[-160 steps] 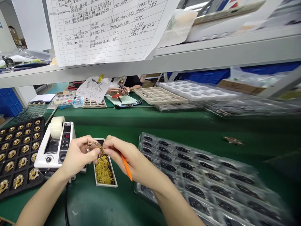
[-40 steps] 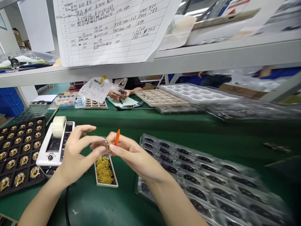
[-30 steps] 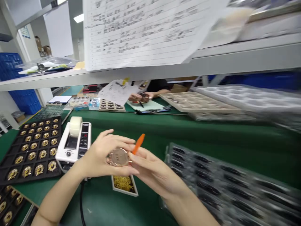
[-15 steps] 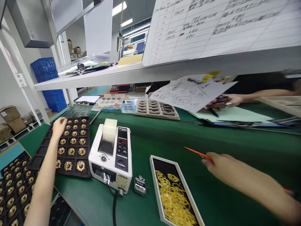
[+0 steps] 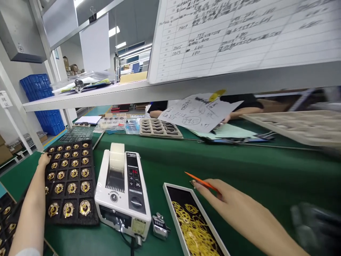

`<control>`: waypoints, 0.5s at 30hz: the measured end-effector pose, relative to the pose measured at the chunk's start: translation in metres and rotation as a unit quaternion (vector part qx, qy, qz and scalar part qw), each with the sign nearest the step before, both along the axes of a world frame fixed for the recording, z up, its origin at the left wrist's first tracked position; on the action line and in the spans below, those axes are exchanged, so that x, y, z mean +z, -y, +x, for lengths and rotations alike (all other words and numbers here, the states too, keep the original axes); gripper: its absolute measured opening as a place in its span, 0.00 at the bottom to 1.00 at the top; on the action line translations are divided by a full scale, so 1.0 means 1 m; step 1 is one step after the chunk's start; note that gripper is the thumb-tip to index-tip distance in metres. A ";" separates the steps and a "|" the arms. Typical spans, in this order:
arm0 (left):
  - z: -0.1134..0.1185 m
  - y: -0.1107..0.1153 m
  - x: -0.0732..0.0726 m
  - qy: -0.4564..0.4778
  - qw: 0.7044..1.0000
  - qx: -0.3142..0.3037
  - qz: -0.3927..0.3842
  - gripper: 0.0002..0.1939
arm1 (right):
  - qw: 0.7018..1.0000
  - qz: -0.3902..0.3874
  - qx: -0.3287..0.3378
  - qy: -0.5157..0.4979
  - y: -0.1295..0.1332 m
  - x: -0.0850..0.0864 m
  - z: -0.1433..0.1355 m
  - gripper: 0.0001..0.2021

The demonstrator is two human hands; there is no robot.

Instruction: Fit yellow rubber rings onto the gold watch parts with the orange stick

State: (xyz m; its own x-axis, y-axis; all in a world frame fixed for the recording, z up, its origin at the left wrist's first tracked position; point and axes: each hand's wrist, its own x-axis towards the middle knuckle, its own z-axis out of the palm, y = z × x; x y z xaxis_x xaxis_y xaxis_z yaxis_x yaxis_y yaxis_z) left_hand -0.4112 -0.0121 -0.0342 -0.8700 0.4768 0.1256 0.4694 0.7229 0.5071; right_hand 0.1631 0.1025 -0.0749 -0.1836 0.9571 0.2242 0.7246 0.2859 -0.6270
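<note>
My left hand (image 5: 44, 160) is at the far left edge of a black compartment tray (image 5: 92, 209), its fingers bent over the rim; they look closed on it, though the fingertips are partly hidden. Round gold-and-silver watch movements (image 5: 71, 187) sit in the tray's cells. Orange tweezers (image 5: 204, 182) are pinched in my right hand (image 5: 223, 195), their tip pointing left above the green mat. Just below that tip stands a white-rimmed box (image 5: 178, 217) holding many thin yellow rings (image 5: 197, 234).
A white tape dispenser (image 5: 122, 192) stands between tray and box, beside a metal tally counter (image 5: 160, 225). Another black tray (image 5: 6, 213) is at lower left. A shelf (image 5: 106, 96) crosses overhead. Behind it are beige trays (image 5: 160, 128), papers and a co-worker's arms. Something dark is blurred at lower right.
The view has shifted, so the bench things appear further left and lower. My left hand has moved left to the tray's edge. My right hand has brought the tweezers left, nearer the box.
</note>
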 end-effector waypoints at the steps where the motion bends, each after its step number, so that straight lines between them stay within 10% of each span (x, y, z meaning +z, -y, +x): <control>1: 0.002 0.001 0.003 0.002 1.000 0.000 0.006 0.18 | 1.000 -0.003 0.002 -0.016 0.002 0.000 0.004 0.13; 8: 0.073 -0.020 0.051 0.005 0.987 -0.082 0.137 0.17 | 0.984 0.028 0.032 -0.175 0.025 0.031 0.013 0.26; 15: 0.280 -0.001 0.056 0.115 0.893 -0.333 0.281 0.17 | 0.963 0.054 0.121 -0.235 0.078 0.055 0.025 0.27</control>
State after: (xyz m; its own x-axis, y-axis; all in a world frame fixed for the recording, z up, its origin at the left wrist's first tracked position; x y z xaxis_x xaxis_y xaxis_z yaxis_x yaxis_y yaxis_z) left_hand -0.1316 -0.0111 0.0221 -0.4508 0.8161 0.3616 0.5370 -0.0757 0.8402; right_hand 0.1883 0.0241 -0.0204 -0.2529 0.8654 0.4326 0.2727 0.4928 -0.8263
